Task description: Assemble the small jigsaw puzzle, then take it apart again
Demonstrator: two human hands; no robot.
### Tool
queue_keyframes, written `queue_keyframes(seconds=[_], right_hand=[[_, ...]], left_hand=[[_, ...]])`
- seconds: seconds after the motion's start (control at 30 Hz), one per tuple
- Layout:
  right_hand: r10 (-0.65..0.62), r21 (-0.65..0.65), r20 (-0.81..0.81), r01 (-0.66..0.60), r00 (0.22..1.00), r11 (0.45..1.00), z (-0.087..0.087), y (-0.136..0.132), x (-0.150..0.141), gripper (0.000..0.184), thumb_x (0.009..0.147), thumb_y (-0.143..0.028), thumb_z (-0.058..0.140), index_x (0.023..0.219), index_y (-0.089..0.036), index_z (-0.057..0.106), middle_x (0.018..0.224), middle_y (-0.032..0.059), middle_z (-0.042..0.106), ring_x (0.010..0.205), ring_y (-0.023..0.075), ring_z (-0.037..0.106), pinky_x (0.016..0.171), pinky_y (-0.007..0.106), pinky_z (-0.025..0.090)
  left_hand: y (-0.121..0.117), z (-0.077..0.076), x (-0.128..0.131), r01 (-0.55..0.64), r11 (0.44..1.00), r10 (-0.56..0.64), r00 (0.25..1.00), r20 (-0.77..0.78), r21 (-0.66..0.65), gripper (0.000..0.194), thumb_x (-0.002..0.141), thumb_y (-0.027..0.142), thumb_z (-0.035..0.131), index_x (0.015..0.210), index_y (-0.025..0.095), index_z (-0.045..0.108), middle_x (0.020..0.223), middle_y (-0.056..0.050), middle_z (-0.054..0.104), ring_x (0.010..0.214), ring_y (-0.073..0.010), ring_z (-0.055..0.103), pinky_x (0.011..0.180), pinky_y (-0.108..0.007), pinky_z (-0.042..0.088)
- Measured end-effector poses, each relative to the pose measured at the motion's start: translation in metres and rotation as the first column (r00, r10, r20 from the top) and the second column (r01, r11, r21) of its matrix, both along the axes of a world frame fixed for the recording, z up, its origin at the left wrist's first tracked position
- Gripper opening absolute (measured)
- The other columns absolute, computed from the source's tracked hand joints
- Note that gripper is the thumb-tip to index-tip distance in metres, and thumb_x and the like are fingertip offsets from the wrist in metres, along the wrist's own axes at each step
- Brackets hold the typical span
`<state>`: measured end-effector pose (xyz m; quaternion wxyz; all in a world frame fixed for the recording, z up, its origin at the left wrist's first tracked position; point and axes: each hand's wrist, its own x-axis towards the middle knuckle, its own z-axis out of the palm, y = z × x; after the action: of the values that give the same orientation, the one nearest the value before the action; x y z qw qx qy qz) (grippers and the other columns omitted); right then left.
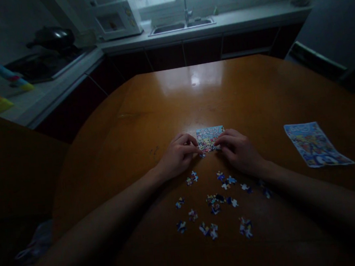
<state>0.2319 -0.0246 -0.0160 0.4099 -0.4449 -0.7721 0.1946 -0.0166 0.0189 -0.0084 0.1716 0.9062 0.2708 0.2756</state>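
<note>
A partly joined jigsaw puzzle (210, 134) lies flat on the table between my hands, light blue along its far side and multicoloured on the near side. My left hand (181, 153) is curled at its near left corner, thumb and fingertips at a jigsaw piece (202, 155) on the lower edge. On the right side, my right hand (238, 148) bends over the puzzle, its fingertips pressing on the edge and hiding that corner. Several loose jigsaw pieces (215, 208) are scattered on the near side of both hands.
The brown wooden table (162, 105) fills the middle. A printed picture sheet (315, 144) with a curled corner lies to the right. Beyond stand a counter with a sink (169, 28), a microwave (116, 21) and a black pan (55, 38) on the stove.
</note>
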Motion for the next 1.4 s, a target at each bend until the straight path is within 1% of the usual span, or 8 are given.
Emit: queue_keyframes(seconds=[0.1, 0.23, 0.47, 0.67, 0.8, 0.9, 1.1, 1.4], right_hand=[[-0.02, 0.005, -0.026, 0.02, 0.999, 1.0, -0.0011, 0.001, 0.0002, 0.025, 0.084, -0.004, 0.052, 0.091, -0.02, 0.07, 0.092, 0.0071, 0.068, 0.092, 0.0222, 0.063, 0.084, 0.038, 0.049], [-0.046, 0.004, -0.044, 0.046, 0.998, 0.999, -0.0012, 0.0014, 0.0005, 0.024, 0.083, -0.003, 0.053, 0.088, -0.02, 0.069, 0.092, 0.0068, 0.067, 0.092, 0.0226, 0.063, 0.082, 0.038, 0.049], [-0.039, 0.014, -0.048, 0.04, 0.998, 0.999, -0.0028, 0.002, 0.0014, 0.024, 0.083, -0.002, 0.053, 0.087, -0.021, 0.069, 0.091, 0.0056, 0.067, 0.09, 0.0216, 0.062, 0.081, 0.037, 0.049], [-0.033, -0.001, -0.044, 0.033, 0.998, 0.999, -0.0025, 0.0026, 0.0011, 0.023, 0.084, -0.004, 0.053, 0.087, -0.021, 0.069, 0.09, 0.0055, 0.067, 0.09, 0.0217, 0.062, 0.082, 0.037, 0.049], [-0.037, -0.01, -0.051, 0.036, 0.998, 0.999, -0.0023, 0.0022, 0.0011, 0.023, 0.083, -0.004, 0.053, 0.087, -0.02, 0.069, 0.091, 0.0059, 0.066, 0.089, 0.0212, 0.063, 0.082, 0.037, 0.049], [-0.037, -0.013, -0.049, 0.036, 0.998, 0.999, -0.0021, 0.0019, 0.0011, 0.024, 0.083, -0.003, 0.053, 0.087, -0.02, 0.069, 0.091, 0.0063, 0.066, 0.091, 0.0213, 0.063, 0.082, 0.037, 0.049], [-0.051, -0.014, -0.044, 0.05, 0.998, 0.999, -0.0014, 0.0017, 0.0007, 0.021, 0.084, -0.005, 0.055, 0.086, -0.02, 0.069, 0.091, 0.006, 0.066, 0.09, 0.0213, 0.062, 0.081, 0.037, 0.049], [-0.045, -0.035, -0.06, 0.043, 0.997, 0.998, -0.0043, 0.0033, 0.0023, 0.02, 0.084, -0.006, 0.056, 0.087, -0.021, 0.069, 0.092, 0.0054, 0.066, 0.09, 0.0212, 0.063, 0.082, 0.037, 0.049]], left_hand=[[-0.0009, 0.0019, 0.0007, 0.013, 1.0, -0.014, 0.999, 0.038, 0.019, 0.027, 0.094, 0.01, 0.057, 0.1, 0.024, 0.079, 0.099, -0.007, 0.066, 0.097, -0.0197, 0.057, 0.086, -0.036, 0.048], [-0.0008, 0.0018, 0.0004, 0.027, 0.999, -0.03, 0.998, 0.055, 0.044, 0.03, 0.095, 0.009, 0.055, 0.1, 0.025, 0.079, 0.099, -0.006, 0.065, 0.097, -0.019, 0.057, 0.086, -0.035, 0.048], [-0.0009, 0.0013, -0.0005, -0.001, 1.0, 0.0, 0.999, 0.035, 0.016, 0.024, 0.092, 0.008, 0.056, 0.084, 0.019, 0.076, 0.099, -0.007, 0.065, 0.1, -0.02, 0.056, 0.088, -0.036, 0.047], [-0.0011, 0.0013, 0.0002, 0.047, 0.999, -0.048, 0.997, 0.056, 0.021, 0.027, 0.095, 0.01, 0.055, 0.094, 0.023, 0.079, 0.101, -0.007, 0.065, 0.1, -0.0198, 0.057, 0.089, -0.037, 0.048], [-0.0011, 0.001, -0.0003, 0.061, 0.998, -0.063, 0.997, 0.05, 0.035, 0.029, 0.093, 0.007, 0.055, 0.09, 0.023, 0.079, 0.103, -0.007, 0.066, 0.102, -0.02, 0.058, 0.09, -0.038, 0.049], [-0.0011, 0.0011, -0.0006, 0.047, 0.997, -0.05, 0.997, 0.06, 0.055, 0.033, 0.093, 0.004, 0.052, 0.092, 0.023, 0.079, 0.104, -0.007, 0.066, 0.103, -0.0196, 0.058, 0.092, -0.038, 0.049], [0.0006, -0.0014, -0.0004, 0.049, 0.998, -0.05, 0.998, 0.027, 0.039, 0.03, 0.094, 0.009, 0.054, 0.092, 0.025, 0.079, 0.106, -0.007, 0.066, 0.104, -0.0205, 0.058, 0.093, -0.04, 0.05], [0.0006, -0.0021, -0.0002, 0.057, 0.998, -0.058, 0.998, 0.025, 0.037, 0.032, 0.093, 0.007, 0.053, 0.096, 0.025, 0.079, 0.106, -0.007, 0.067, 0.104, -0.0204, 0.059, 0.093, -0.04, 0.05]])
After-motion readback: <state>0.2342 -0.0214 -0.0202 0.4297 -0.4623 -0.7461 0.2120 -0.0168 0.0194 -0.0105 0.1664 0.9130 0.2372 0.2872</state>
